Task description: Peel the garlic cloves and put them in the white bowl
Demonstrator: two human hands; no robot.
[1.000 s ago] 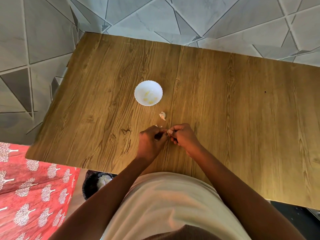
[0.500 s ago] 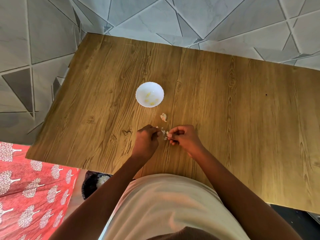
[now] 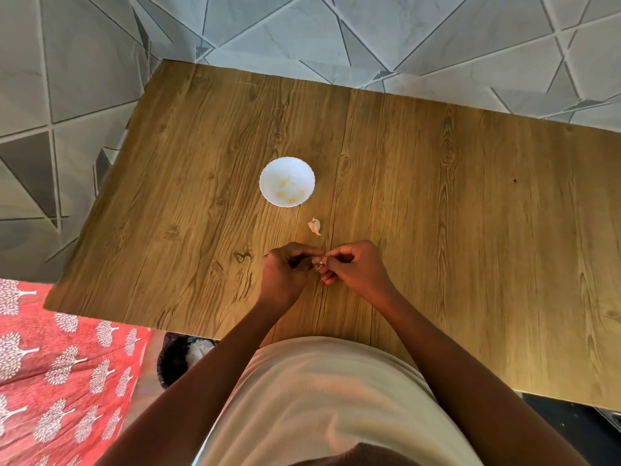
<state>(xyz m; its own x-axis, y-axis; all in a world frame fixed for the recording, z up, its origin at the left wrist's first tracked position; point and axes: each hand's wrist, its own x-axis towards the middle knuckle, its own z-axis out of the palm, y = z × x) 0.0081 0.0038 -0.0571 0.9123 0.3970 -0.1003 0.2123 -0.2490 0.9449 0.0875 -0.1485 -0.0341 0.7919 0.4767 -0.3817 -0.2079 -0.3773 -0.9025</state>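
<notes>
A dark bin sits on the floor below the near-left edge of the wooden table, apparently placed to catch discarded skins. On the table, the white bowl stands just beyond the person's hands and holds a few pale yellow peeled pieces, near enough for a short reach with each finished clove. The left hand has its fingers curled inward, fingertips pinching one side of a garlic clove raised just above the tabletop, seemingly to steady it. A single unpeeled clove lies on the wood between bowl and hands, apart from both, likely waiting its turn. The right hand meets the left at the clove, thumb and forefinger pinched on it, probably working the skin loose; how much skin remains is too small to tell
</notes>
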